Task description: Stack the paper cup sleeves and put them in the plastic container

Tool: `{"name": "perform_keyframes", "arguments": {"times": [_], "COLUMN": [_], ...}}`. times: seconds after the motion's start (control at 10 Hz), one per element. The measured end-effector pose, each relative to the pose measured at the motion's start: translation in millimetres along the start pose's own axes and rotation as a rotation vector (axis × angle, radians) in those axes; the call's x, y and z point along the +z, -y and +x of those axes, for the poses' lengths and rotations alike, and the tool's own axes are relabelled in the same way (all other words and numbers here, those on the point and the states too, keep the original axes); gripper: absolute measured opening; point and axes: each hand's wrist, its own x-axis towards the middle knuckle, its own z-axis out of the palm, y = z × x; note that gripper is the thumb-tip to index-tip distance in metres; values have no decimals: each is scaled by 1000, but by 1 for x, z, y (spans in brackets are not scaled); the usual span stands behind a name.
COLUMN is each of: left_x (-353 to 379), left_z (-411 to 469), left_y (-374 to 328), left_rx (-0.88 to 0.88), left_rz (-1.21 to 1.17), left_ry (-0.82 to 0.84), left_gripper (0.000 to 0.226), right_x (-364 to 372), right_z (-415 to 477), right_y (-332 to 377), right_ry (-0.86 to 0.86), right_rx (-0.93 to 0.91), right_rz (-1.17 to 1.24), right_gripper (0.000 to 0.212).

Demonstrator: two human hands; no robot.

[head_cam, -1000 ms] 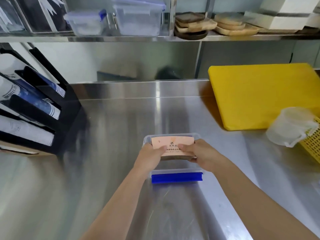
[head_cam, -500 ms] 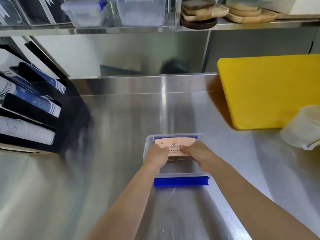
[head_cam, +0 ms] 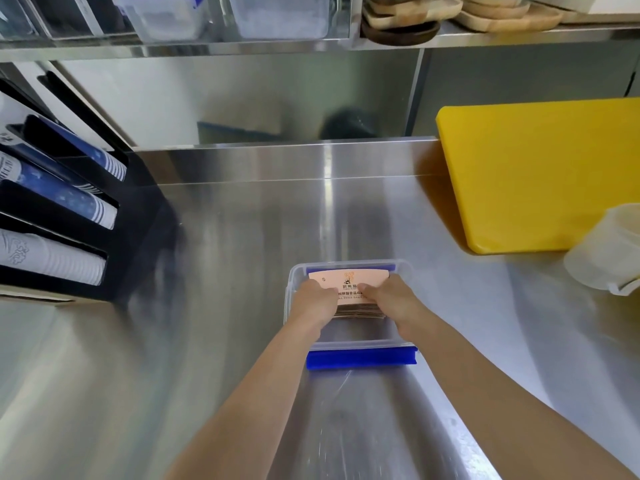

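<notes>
Head view: both hands inside the clear plastic container (head_cam: pixel 349 344), which sits mid-table toward the near edge. Left hand (head_cam: pixel 313 303) and right hand (head_cam: pixel 393 301) each clamp one end of the stack of paper cup sleeves (head_cam: pixel 348 282), thumbs on the top sleeve's printed face, fingers curled under. Stack is within the container walls, at its far half; whether it touches the bottom I cannot tell. Blue latch flap (head_cam: pixel 360 360) folded out on the container's near side. Steel table (head_cam: pixel 221 258) bare around the container to the left, far side and near side. Black cup rack (head_cam: pixel 62 216) along the left edge, well apart. Yellow cutting board (head_cam: pixel 540 174) at the far right corner, translucent tub (head_cam: pixel 606 251) at the right edge just in front of it; both well apart from the container.
</notes>
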Motion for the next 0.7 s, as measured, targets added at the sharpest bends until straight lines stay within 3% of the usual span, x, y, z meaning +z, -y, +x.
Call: {"name": "perform_keyframes", "arguments": {"times": [0.3, 0.5, 0.6, 0.7], "left_x": [-4, -21, -36, -56], "left_z": [-6, -16, -24, -37], "left_y": [-4, -9, -20, -40], "left_rx": [-43, 0, 84, 276], "left_rz": [-71, -68, 6, 118], "left_ry": [42, 51, 51, -62], "left_gripper": [35, 29, 34, 65], "right_x": [0, -7, -17, -40], "right_z": [-1, -7, -16, -43], "right_y": [2, 7, 17, 45], "right_ry": [13, -127, -151, -133], "right_rx": [13, -34, -135, -274], "right_rz": [31, 49, -72, -23], "right_gripper": [32, 21, 37, 46]}}
